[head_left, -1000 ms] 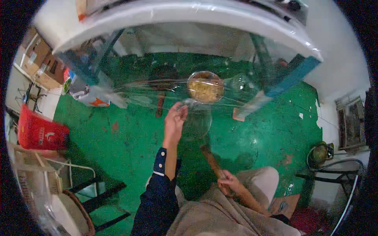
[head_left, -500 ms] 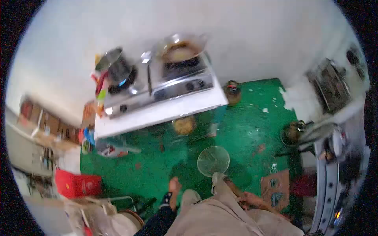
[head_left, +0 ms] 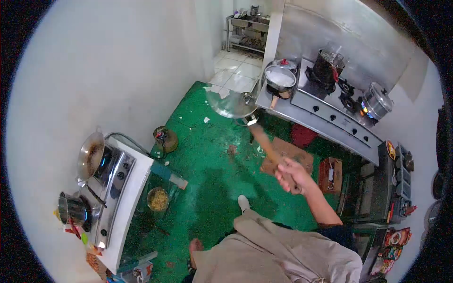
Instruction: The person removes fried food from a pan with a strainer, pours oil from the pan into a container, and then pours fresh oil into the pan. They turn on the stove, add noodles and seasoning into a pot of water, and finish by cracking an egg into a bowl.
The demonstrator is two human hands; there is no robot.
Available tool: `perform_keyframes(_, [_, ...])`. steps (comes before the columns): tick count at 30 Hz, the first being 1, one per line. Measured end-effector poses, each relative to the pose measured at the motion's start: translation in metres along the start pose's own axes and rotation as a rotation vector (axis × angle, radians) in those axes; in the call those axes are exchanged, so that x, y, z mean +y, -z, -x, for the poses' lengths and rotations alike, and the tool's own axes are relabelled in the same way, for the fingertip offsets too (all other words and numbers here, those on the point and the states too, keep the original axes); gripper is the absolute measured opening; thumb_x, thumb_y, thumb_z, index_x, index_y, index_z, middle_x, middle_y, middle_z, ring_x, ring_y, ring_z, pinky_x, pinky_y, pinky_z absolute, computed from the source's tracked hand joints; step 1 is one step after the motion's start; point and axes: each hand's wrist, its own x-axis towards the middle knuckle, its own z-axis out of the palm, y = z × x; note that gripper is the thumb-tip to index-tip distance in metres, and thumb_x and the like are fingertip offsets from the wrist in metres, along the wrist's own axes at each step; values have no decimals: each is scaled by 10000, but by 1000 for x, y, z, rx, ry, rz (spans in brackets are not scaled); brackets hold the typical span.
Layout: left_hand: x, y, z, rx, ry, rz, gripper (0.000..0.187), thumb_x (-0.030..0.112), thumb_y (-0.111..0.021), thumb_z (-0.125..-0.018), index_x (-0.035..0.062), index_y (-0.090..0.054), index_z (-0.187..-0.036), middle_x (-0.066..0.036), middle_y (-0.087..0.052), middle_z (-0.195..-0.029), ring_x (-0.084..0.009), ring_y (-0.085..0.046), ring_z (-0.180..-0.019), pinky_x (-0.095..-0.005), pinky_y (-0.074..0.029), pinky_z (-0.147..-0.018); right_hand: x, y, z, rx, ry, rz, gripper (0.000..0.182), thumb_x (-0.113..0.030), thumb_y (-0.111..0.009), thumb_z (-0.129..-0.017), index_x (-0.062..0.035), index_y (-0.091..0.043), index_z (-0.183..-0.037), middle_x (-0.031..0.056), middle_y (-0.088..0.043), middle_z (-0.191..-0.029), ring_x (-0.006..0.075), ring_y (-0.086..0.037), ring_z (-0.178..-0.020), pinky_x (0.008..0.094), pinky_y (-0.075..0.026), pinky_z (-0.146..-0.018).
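My right hand (head_left: 292, 177) is wrapped round the wooden handle (head_left: 265, 145) of a wide, round skimmer (head_left: 229, 104). Its pale head is held out ahead, above the floor and short of the right-hand stove counter. My left hand (head_left: 195, 246) hangs low beside the apron (head_left: 278, 245), partly hidden by it. The left fingers are too small and blurred to read.
At left, a wok (head_left: 92, 153) and a dark pot (head_left: 73, 210) stand on a two-burner stove (head_left: 115, 188). A gas cylinder (head_left: 166, 140) is on the green floor. Pots, including a steel pot (head_left: 376, 101) over a flame, occupy the right stove (head_left: 325, 111).
My view has turned right, from the small stove toward the larger one. My right hand has raised the skimmer from low beside the apron and extended it forward.
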Motion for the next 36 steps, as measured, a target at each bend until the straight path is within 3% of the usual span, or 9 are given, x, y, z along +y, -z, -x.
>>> perform_keyframes(3, [42,-30,-3,-140,-182,-151,100,230,-506,-838,153,-505,-773,23,-467,-670,-126,-432,-564,-298,-347,-479,-37,40,-44,77,146,18,233,-187,-553,-885,-75,-392,-1011,45,-516,-673,118,-478,-424,255,-402,-340])
perform_keyframes(6, [61,-75,-26,142,-204,-141,83,238,-529,-825,170,-503,-786,26,-506,-714,-135,-471,-614,-299,-375,-540,-59,82,-102,163,238,-20,222,-180,-560,-881,-77,-393,-986,45,-514,-679,113,-477,-449,257,-409,-357])
perform_keyframes(9, [70,-106,-49,-337,-119,-5,111,263,-545,-814,163,-540,-863,11,-551,-786,-145,-517,-727,-341,-410,-658,-79,134,-176,200,281,-114,222,-174,-570,-874,-69,-400,-973,46,-512,-681,114,-476,-466,257,-414,-373])
perform_keyframes(12, [64,-193,-38,69,-83,-220,177,288,-554,-813,146,-566,-919,7,-581,-845,-148,-533,-834,-389,-401,-786,-86,175,-240,254,299,-203,218,-171,-577,-868,-65,-414,-966,44,-518,-682,120,-486,-481,266,-427,-388])
perform_keyframes(18, [40,-279,-36,19,-45,-285,290,318,-583,-814,110,-570,-1015,-21,-597,-951,-217,-536,-935,-443,-371,-894,-88,214,-307,315,352,-333,196,-179,-577,-862,-62,-438,-934,49,-534,-672,133,-509,-480,280,-445,-393])
perform_keyframes(22, [32,-285,-44,-50,-15,-509,372,316,-576,-823,87,-534,-1114,-73,-554,-1081,-261,-506,-1022,-457,-336,-952,-81,230,-331,299,323,-335,188,-152,-558,-871,-52,-438,-975,59,-522,-689,139,-494,-510,277,-441,-423])
perform_keyframes(24, [24,-291,-45,25,65,-339,399,317,-574,-827,82,-518,-1143,-93,-531,-1132,-264,-494,-1049,-458,-321,-973,-79,235,-338,282,314,-333,180,-167,-548,-879,-48,-456,-978,55,-529,-685,137,-492,-506,275,-445,-427])
perform_keyframes(33, [25,-299,-56,143,73,-301,376,320,-561,-838,71,-530,-1118,-95,-549,-1097,-236,-489,-1041,-409,-348,-951,-76,241,-338,180,209,-359,334,-314,-496,-909,-9,-482,-1045,130,-634,-812,204,-632,-673,325,-549,-570])
perform_keyframes(36, [31,-296,-54,12,27,-282,394,320,-565,-837,72,-524,-1139,-91,-554,-1093,-219,-492,-1033,-389,-351,-944,-74,244,-338,181,193,-345,396,-353,-472,-916,7,-489,-1081,139,-643,-865,212,-634,-698,343,-553,-613])
